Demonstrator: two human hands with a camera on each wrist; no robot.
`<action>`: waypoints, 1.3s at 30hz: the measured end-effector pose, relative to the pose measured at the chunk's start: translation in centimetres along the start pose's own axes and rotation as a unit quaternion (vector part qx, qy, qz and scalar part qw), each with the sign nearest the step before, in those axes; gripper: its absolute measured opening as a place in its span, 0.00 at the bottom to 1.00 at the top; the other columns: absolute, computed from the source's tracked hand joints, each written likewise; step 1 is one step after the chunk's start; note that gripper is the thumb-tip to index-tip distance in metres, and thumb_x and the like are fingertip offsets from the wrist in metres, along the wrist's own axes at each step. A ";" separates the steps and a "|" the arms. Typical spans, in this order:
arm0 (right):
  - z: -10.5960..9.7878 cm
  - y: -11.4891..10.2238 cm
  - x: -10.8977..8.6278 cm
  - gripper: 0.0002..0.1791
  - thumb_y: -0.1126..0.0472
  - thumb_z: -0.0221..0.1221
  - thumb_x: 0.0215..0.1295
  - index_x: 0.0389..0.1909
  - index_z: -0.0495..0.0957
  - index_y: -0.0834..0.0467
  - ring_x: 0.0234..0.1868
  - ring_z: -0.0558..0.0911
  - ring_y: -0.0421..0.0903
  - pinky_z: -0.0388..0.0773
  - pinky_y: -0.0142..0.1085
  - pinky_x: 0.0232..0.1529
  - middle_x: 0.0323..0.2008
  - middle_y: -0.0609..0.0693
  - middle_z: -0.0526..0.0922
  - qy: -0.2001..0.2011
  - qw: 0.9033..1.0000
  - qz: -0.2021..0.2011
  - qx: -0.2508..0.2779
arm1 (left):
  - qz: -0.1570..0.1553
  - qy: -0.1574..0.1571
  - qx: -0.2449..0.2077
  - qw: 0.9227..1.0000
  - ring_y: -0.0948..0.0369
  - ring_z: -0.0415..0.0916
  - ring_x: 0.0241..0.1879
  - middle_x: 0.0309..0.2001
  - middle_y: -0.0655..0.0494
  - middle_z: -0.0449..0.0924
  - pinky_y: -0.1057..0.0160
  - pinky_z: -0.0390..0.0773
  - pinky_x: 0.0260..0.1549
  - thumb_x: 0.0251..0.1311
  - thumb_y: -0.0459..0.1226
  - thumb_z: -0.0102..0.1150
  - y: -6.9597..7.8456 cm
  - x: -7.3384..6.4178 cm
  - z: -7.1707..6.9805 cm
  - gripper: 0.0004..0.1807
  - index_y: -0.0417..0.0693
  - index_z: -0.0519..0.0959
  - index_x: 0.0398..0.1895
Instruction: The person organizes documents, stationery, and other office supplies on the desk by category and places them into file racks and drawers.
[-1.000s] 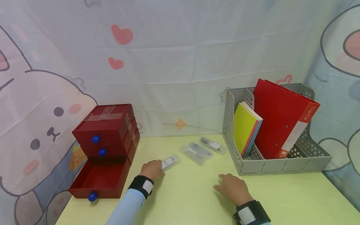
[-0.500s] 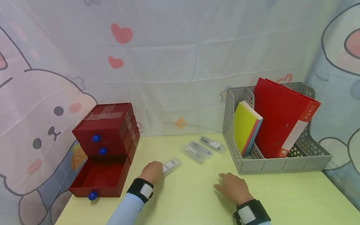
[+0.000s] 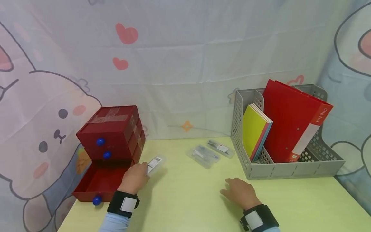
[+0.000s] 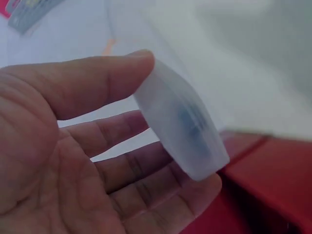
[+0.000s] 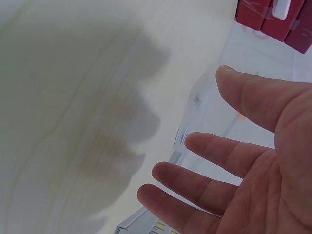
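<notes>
My left hand (image 3: pixel 134 179) holds a small translucent plastic case (image 3: pixel 154 163) with a white label, raised above the table. In the left wrist view the case (image 4: pixel 183 124) is pinched between the thumb and the fingers, and something dark shows faintly inside it. Just left of this hand, a red drawer (image 3: pixel 98 183) with a blue knob is pulled out at the bottom of a stack; hand and forearm hide part of it. My right hand (image 3: pixel 240 193) hovers over the table, fingers spread and holding nothing, as the right wrist view shows too.
Two more clear cases, a wide case (image 3: pixel 204 156) and a slim case (image 3: pixel 221 148), lie at the table's back. A grey file rack (image 3: pixel 278 172) on the right bears yellow-fronted notebooks (image 3: pixel 253 132) and a red clip file (image 3: pixel 292 122). Two drawers above the pulled-out one are closed.
My left hand has lifted the small case off the table and carried it left, towards the pulled-out drawer. My right hand has stayed in place.
</notes>
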State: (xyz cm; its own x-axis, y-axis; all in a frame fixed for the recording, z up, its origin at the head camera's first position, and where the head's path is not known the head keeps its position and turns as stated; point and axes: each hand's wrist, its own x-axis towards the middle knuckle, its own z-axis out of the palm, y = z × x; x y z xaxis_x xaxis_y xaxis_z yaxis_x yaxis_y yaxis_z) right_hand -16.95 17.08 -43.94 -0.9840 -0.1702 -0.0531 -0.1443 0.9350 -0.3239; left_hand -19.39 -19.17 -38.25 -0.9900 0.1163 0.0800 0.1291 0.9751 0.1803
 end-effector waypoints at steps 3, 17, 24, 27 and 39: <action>0.0 0.0 0.0 0.26 0.50 0.65 0.62 0.53 0.80 0.64 0.45 0.82 0.61 0.78 0.58 0.43 0.42 0.60 0.83 0.002 1.000 -0.002 -0.001 | -0.017 0.017 -0.006 1.000 0.50 0.74 0.33 0.38 0.44 0.81 0.50 0.80 0.37 0.52 0.33 0.72 -1.2 -1.1 -1.6 0.22 0.35 0.78 0.49; 0.0 0.0 0.3 0.26 0.50 0.65 0.62 0.54 0.79 0.64 0.47 0.82 0.61 0.78 0.59 0.45 0.43 0.60 0.83 -0.004 1.000 -0.001 -0.002 | -0.137 0.028 0.008 0.990 0.47 0.75 0.28 0.38 0.33 0.80 0.42 0.81 0.33 0.52 0.34 0.70 -7.5 -4.7 -5.4 0.26 0.25 0.74 0.51; 0.2 0.1 0.3 0.26 0.50 0.65 0.62 0.54 0.79 0.64 0.46 0.82 0.60 0.78 0.58 0.44 0.42 0.59 0.84 -0.002 1.000 -0.001 -0.002 | -0.162 -0.018 -0.002 0.987 0.47 0.74 0.27 0.33 0.36 0.78 0.45 0.80 0.30 0.51 0.33 0.68 -8.8 -3.6 -3.7 0.24 0.25 0.73 0.46; 0.3 0.1 0.3 0.26 0.50 0.65 0.62 0.53 0.79 0.64 0.46 0.82 0.60 0.78 0.58 0.44 0.42 0.59 0.84 -0.002 1.000 -0.001 0.000 | -0.148 -0.029 0.001 0.989 0.47 0.74 0.27 0.33 0.37 0.79 0.44 0.80 0.31 0.52 0.34 0.67 -9.1 -2.9 -2.3 0.22 0.26 0.74 0.45; 0.5 0.4 0.3 0.26 0.50 0.66 0.62 0.53 0.79 0.64 0.47 0.82 0.61 0.77 0.59 0.46 0.43 0.60 0.83 -0.002 1.000 0.001 0.003 | -0.142 -0.107 -0.043 0.983 0.49 0.72 0.31 0.35 0.45 0.80 0.48 0.79 0.35 0.64 0.37 0.58 -9.2 -1.6 0.0 0.15 0.35 0.81 0.49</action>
State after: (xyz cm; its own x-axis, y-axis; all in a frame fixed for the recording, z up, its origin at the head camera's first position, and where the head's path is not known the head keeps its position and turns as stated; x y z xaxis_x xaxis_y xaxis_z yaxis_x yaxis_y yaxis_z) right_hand -17.26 17.27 -44.57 -0.9840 -0.1689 -0.0575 -0.1409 0.9334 -0.3301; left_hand -19.04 -28.32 -40.02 -0.9750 -0.1122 -0.1919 -0.1587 0.9557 0.2477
